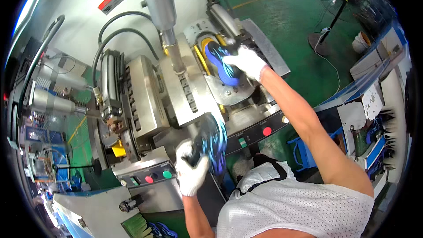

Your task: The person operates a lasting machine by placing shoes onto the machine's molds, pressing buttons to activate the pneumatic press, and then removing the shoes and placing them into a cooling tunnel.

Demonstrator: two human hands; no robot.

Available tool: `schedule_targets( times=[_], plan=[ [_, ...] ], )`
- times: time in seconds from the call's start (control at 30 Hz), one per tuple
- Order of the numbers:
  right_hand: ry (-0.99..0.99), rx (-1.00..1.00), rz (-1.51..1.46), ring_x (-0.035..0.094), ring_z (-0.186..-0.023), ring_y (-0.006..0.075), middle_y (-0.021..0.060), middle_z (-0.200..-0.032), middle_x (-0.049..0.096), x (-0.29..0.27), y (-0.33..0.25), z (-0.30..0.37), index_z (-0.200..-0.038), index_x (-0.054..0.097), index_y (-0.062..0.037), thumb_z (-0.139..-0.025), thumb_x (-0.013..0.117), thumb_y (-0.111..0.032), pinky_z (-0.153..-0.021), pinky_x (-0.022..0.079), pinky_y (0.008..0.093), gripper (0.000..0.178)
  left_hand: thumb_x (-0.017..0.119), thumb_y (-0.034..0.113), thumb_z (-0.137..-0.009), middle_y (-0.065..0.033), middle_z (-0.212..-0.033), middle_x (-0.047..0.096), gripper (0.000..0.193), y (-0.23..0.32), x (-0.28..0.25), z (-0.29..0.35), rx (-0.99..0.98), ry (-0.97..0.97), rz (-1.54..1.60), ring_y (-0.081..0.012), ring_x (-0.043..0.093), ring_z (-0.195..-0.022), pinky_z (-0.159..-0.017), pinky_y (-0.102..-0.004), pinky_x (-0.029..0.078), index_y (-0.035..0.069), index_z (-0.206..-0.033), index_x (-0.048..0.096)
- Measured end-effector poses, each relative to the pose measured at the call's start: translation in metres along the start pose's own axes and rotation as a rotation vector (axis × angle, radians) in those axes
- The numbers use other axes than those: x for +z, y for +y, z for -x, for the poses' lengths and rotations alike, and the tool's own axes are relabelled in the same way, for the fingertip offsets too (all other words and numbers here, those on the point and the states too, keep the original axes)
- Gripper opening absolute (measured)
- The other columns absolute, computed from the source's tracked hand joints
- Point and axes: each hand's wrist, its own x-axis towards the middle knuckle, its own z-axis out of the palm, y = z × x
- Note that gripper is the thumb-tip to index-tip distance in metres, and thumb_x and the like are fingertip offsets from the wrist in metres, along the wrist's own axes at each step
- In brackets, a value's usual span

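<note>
My left hand (193, 168), in a white glove, grips a black shoe (213, 144) with turquoise and purple streaks. That shoe is held in the air in front of the machine and is smeared by motion. My right hand (249, 62), gloved as well, is closed on the upper of a second shoe (219, 64), black with light-blue streaks and a thick blue sole. This one lies tilted in the machine's right station, its sole turned to the left, above a rounded metal plate (229, 91). An orange-yellow pad (205, 43) shows behind its far end.
A vertical metal cylinder (159, 4) comes down beside the right station. Left of it stands a metal housing (145, 94) with black hoses. Control panels carry a red button (267, 131) and a green button (167, 174). A standing fan (339, 13) is at far right; a blue stool (299, 152) is nearer.
</note>
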Motion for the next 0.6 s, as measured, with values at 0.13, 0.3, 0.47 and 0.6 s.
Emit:
schedule_targets(
  times=[0.13,0.3,0.47,0.6],
  plan=[
    [0.028,-0.102,0.767,0.069,-0.113,0.0397,0.0224,-0.126,0.07,0.132,0.072,-0.132,-0.113,0.073,-0.001,-0.091,0.055,-0.038,-0.095,0.054,0.0501,0.047,0.078,0.009,-0.075,-0.013,-0.122,0.062,0.059,-0.037,-0.039,0.162,-0.717,0.041,0.015,-0.0228,0.06,-0.115,-0.103,-0.0376,0.048,-0.002,-0.128,0.056],
    [0.068,-0.186,0.623,0.071,-0.093,0.0436,0.0289,-0.1,0.072,0.134,0.092,-0.152,-0.095,0.075,-0.0002,-0.089,0.056,-0.052,-0.08,0.051,0.0542,0.055,0.077,0.023,-0.081,-0.0178,-0.126,0.06,0.059,-0.083,-0.038,0.387,-1.22,0.62,-0.218,-0.0282,0.06,-0.114,-0.103,-0.0416,0.048,0.006,-0.132,0.054],
    [0.035,-0.338,0.76,0.063,-0.124,0.0403,0.0268,-0.118,0.071,0.061,0.116,-0.213,-0.124,0.07,-0.0012,-0.09,0.062,-0.053,-0.098,0.049,0.0443,0.062,0.073,0.032,-0.083,-0.023,-0.136,0.06,0.069,-0.183,-0.044,0.505,-1.46,1.03,-0.364,-0.0402,0.059,-0.126,-0.108,-0.0472,0.044,0.009,-0.143,0.047],
    [0.151,-0.75,0.522,0.057,-0.133,0.0383,0.0262,-0.145,0.058,0.134,0.055,-0.033,-0.149,0.048,0.0027,-0.1,0.062,-0.047,-0.109,0.045,0.0411,0.071,0.072,0.016,-0.082,-0.0242,-0.129,0.061,0.062,-0.237,-0.004,0.613,-1.292,1.07,-0.282,-0.0419,0.06,-0.121,-0.105,-0.0487,0.047,0.0,-0.136,0.046]
  ],
)
